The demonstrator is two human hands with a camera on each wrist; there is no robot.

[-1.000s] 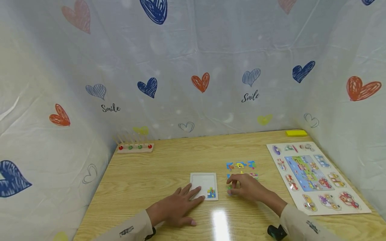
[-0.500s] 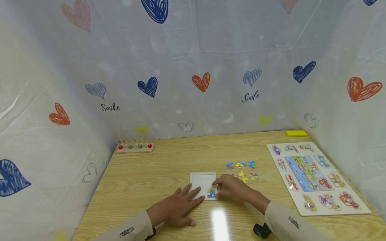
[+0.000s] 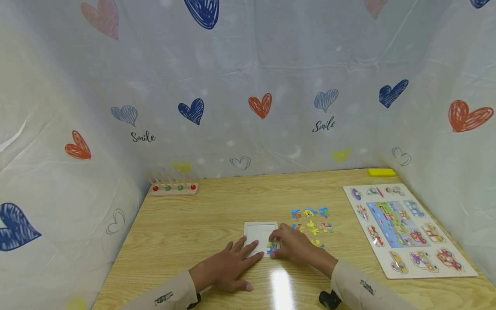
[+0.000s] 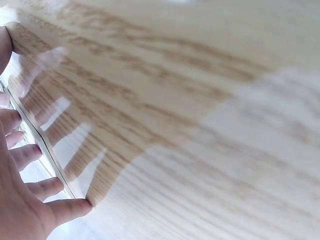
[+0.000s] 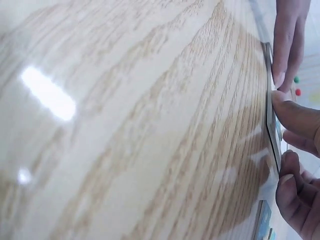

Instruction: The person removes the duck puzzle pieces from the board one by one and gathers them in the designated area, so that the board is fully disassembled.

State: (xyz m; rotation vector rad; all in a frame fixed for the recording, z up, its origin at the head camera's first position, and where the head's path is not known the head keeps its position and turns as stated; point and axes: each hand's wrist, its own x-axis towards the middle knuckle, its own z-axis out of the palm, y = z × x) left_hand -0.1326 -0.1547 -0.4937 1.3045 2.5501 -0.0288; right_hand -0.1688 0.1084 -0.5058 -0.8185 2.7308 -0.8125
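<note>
A small white puzzle tray (image 3: 257,233) lies on the wooden table, with a few joined colourful puzzle pieces (image 3: 271,247) in its lower right corner. My left hand (image 3: 231,266) rests spread on the tray's left and near edge; its fingers (image 4: 45,188) lie along the rim in the left wrist view. At the tray's right edge, my right hand (image 3: 296,244) bends its thumb and fingers down over that corner and pinches a puzzle piece, mostly covered by the fingers. In the right wrist view a bluish bit shows between the right thumb (image 5: 295,117) and fingers.
Several loose puzzle pieces (image 3: 311,224) lie right of the tray. A large picture board (image 3: 381,254) occupies the table's right side. At the back stand a wooden peg stand with beads (image 3: 174,189) on the left and a yellow block (image 3: 381,172) on the right.
My right hand has moved left from the loose pieces to the tray's lower right corner, uncovering pieces on the table. The left hand has stayed in place.
</note>
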